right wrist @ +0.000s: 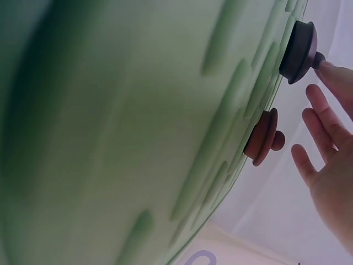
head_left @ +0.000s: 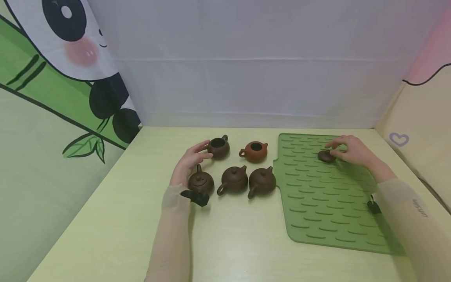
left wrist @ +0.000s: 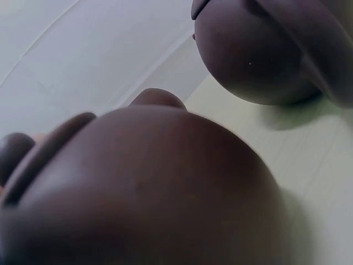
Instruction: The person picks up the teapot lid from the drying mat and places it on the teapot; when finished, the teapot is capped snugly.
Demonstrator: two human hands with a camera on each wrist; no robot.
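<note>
My left hand holds the left side of a dark brown lidless teapot, thumb in front and fingers behind. In the left wrist view a lidded teapot fills the foreground and hides most of that hand. Over the green mat, my right hand pinches a dark teapot lid by its knob. From the right wrist, this dark lid sits at the mat's surface; whether it bears on the mat I cannot tell. A reddish-brown lid lies on the mat close by.
Right of the held pot stands a reddish-brown lidless teapot. Nearer me are three dark lidded teapots: one beside my left wrist, one in the middle and one by the edge of the green mat. A pale wall backs the table.
</note>
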